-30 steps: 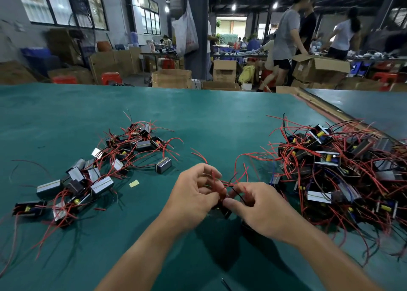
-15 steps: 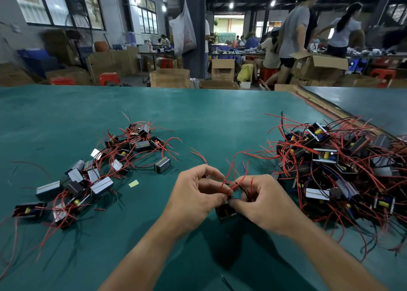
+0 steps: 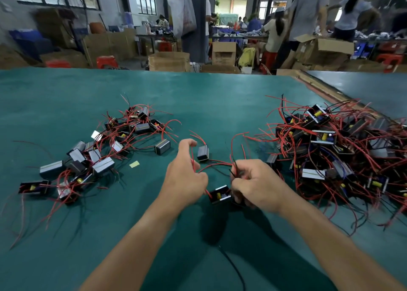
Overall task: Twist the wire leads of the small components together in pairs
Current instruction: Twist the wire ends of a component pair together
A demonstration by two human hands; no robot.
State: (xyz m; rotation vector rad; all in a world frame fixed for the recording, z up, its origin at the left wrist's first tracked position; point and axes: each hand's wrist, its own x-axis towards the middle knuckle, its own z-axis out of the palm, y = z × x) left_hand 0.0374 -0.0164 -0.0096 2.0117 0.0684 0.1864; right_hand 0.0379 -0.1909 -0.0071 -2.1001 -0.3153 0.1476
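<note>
Centrally, left hand (image 3: 187,178), right hand (image 3: 257,184) grip leads (image 3: 234,168) between piles (image 3: 99,156) (image 3: 341,154).

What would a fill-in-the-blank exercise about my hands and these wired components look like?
The right hand grips a bunch of red and ___ wire leads.
The left hand pinches a single ___ wire lead.
The bigger pile of components lies on the person's ___ side.
Missing words: black, red, right.
</note>
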